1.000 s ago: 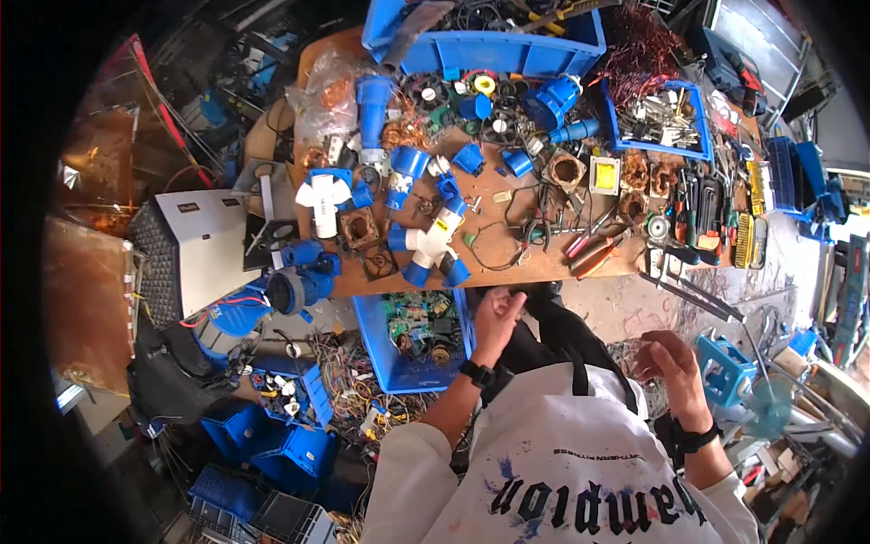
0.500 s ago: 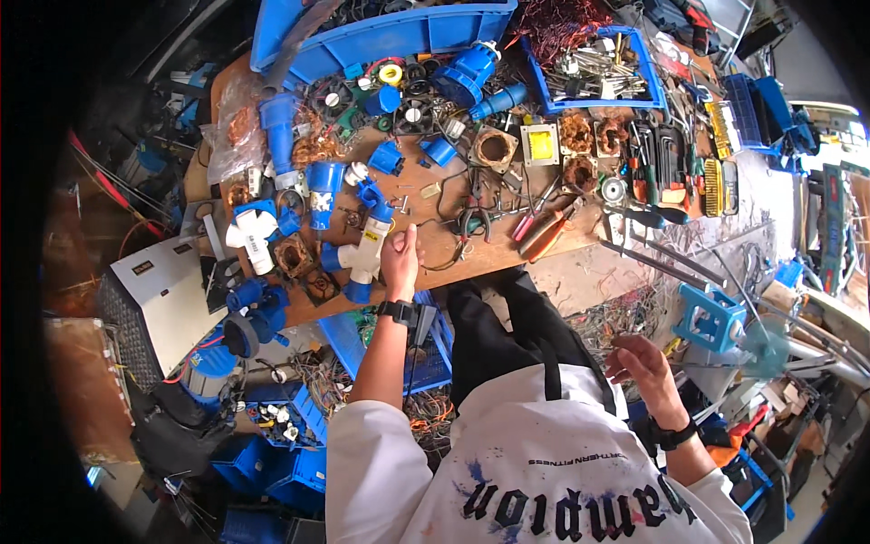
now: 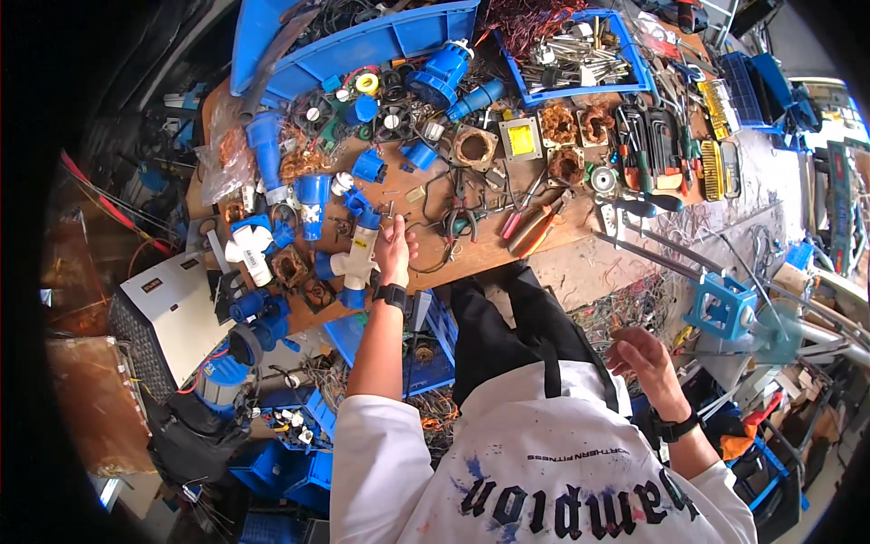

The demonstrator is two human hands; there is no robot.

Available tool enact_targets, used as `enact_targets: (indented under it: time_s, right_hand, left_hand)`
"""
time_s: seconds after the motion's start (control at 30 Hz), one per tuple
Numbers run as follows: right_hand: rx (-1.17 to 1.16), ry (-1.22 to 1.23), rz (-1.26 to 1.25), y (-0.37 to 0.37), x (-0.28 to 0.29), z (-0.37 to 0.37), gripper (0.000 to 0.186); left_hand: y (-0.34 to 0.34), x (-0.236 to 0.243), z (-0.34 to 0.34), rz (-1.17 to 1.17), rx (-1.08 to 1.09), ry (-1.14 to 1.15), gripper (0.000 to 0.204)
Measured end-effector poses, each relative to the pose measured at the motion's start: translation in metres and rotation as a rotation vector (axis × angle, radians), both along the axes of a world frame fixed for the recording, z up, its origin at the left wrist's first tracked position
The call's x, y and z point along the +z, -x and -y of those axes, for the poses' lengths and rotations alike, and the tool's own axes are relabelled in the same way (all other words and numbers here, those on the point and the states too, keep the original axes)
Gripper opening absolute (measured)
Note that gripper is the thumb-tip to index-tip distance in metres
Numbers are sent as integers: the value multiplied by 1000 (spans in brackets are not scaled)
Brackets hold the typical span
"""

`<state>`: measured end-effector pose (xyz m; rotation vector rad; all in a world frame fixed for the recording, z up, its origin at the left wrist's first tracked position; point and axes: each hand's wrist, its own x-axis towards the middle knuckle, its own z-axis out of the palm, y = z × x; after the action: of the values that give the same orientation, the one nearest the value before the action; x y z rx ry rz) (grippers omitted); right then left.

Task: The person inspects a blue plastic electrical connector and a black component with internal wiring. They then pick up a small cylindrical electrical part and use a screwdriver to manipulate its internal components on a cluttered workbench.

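Observation:
My left hand [image 3: 394,254] is over the front edge of the wooden bench, thumb pointing up and fingers apart, with nothing in it. Close on its left lies a white branching pipe-like fitting with blue ends [image 3: 361,247]; whether the hand touches it I cannot tell. My right hand [image 3: 642,358] hangs off the bench beside my body, its fingers loosely bent and holding nothing visible. Right of my left hand lie black-handled pliers [image 3: 460,220] and orange-handled pliers [image 3: 536,232]. A blue cylinder [image 3: 313,204] stands farther left, near a white branched part [image 3: 249,254].
Copper-wound motor cores [image 3: 474,147] and a yellow-centred square part [image 3: 521,140] lie at the back. Behind them are a large blue bin [image 3: 381,38] and a blue tray of metal shafts [image 3: 580,91]. Long metal bars [image 3: 657,258] jut out on the right. Wire scraps cover the floor.
My left hand's fingers have spread out from a more curled pose. The whole view has shifted slightly. My right hand stays in about the same place.

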<state>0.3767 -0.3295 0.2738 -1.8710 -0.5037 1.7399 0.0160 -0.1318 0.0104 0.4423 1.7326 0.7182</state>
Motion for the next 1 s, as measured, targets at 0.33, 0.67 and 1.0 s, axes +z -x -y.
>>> enact_targets:
  time_s: [0.33, 0.67, 1.0]
  right_hand:
    - [8, 12, -3, -2, -4, -2, 27]
    - [27, 4, 131, 2, 17, -7, 28]
    - [95, 28, 199, -12, 8, -16, 26]
  left_hand:
    - [-35, -8, 69, -293, -313, -423, 17]
    - [-132, 7, 25, -672, -801, -795, 33]
    - [-152, -3, -7, -1161, -974, -749, 28]
